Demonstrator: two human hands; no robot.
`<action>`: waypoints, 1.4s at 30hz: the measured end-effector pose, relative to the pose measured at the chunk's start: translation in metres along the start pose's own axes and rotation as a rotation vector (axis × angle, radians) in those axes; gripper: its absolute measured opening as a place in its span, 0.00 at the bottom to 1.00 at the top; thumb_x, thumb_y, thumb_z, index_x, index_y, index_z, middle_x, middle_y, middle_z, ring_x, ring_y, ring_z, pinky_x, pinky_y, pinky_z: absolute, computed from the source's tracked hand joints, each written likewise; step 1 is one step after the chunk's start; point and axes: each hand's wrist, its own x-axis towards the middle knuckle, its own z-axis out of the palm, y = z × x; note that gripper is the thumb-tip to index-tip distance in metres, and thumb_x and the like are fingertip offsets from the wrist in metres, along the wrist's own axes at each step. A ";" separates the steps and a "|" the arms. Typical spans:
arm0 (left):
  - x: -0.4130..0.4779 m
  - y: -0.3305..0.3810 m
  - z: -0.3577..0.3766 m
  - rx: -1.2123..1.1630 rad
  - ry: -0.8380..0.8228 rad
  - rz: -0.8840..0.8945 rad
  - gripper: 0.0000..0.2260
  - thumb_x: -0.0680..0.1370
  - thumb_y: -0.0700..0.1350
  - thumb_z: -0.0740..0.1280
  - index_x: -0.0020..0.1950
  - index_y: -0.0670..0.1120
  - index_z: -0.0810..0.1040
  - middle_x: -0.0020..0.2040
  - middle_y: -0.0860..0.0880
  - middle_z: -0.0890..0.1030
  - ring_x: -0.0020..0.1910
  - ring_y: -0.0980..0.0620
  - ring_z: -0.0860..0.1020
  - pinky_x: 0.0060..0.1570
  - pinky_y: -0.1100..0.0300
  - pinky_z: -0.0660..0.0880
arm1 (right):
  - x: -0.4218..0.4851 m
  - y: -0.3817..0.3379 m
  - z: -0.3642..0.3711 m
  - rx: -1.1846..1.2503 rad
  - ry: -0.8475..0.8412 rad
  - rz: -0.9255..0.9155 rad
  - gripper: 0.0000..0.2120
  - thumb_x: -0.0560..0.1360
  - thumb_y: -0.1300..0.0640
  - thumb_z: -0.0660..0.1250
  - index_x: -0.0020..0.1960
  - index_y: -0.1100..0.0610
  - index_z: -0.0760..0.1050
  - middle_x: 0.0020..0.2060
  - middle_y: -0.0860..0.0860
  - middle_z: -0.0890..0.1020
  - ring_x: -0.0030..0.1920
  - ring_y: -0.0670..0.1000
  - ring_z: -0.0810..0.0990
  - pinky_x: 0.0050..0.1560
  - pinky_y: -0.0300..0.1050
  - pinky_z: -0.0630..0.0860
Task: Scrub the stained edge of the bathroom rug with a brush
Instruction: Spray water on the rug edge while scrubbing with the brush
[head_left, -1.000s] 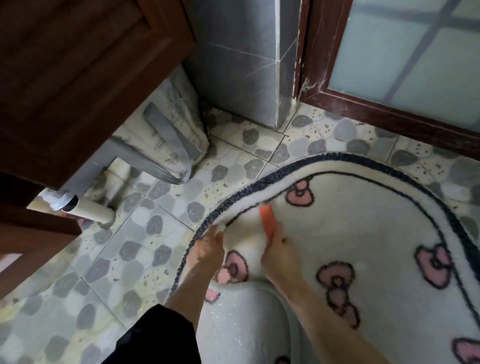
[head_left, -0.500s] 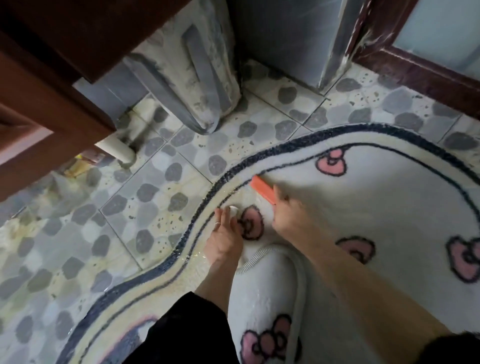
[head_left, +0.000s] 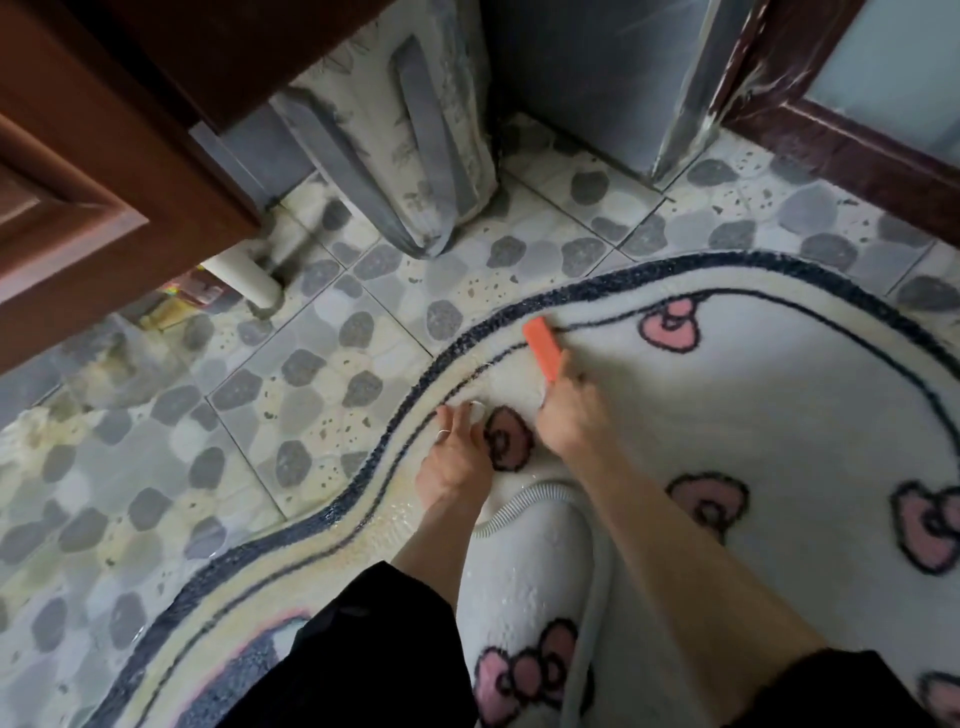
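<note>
Grip, right: right hand (head_left: 571, 415) is clamped round the near end of the orange brush (head_left: 543, 345), fingers curled over it, the far end sticking out past the knuckles.
Grip, left: left hand (head_left: 457, 462) rests fingertips-down beside a pink bow; whether it pinches the pile or only presses it flat I cannot tell.
Brush position: low on the rug (head_left: 727, 405), its far end at the thin dark line just inside the dark outer band.
Stained edge: the stained edge (head_left: 357, 503) is a yellowish strip between the two dark lines, along the rug's left side next to the tiled floor (head_left: 311, 374); it looks wet.
Handling, rug: soft and floppy, probably heavy with water; likely to bunch under a stroke, so pin it close beside the scrubbed patch.
Handling, brush: stiff, light, perhaps slippery when wet; hold the end away from the working part.
Arm pose: both forearms reach forward and down, the right angled in from the right; a white slipper (head_left: 530, 571) lies between them.
</note>
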 end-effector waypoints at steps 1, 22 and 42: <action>0.001 0.000 -0.003 0.004 -0.012 -0.013 0.17 0.85 0.55 0.50 0.75 0.61 0.62 0.61 0.43 0.80 0.55 0.41 0.80 0.49 0.52 0.72 | -0.014 -0.002 0.012 0.010 -0.055 -0.115 0.24 0.77 0.62 0.63 0.72 0.67 0.67 0.48 0.62 0.80 0.46 0.63 0.82 0.39 0.47 0.75; 0.019 -0.043 -0.026 0.060 -0.035 -0.052 0.17 0.85 0.59 0.49 0.65 0.54 0.71 0.53 0.44 0.82 0.47 0.43 0.80 0.46 0.55 0.75 | 0.040 0.019 -0.011 0.028 -0.009 0.180 0.24 0.81 0.56 0.58 0.76 0.59 0.58 0.60 0.64 0.77 0.59 0.66 0.77 0.54 0.55 0.74; 0.016 -0.096 -0.042 0.046 -0.064 0.019 0.21 0.85 0.60 0.49 0.68 0.52 0.74 0.45 0.43 0.84 0.43 0.43 0.82 0.45 0.52 0.78 | -0.049 -0.082 0.065 -0.005 -0.129 -0.228 0.26 0.80 0.52 0.59 0.76 0.59 0.62 0.50 0.59 0.81 0.43 0.60 0.84 0.41 0.51 0.82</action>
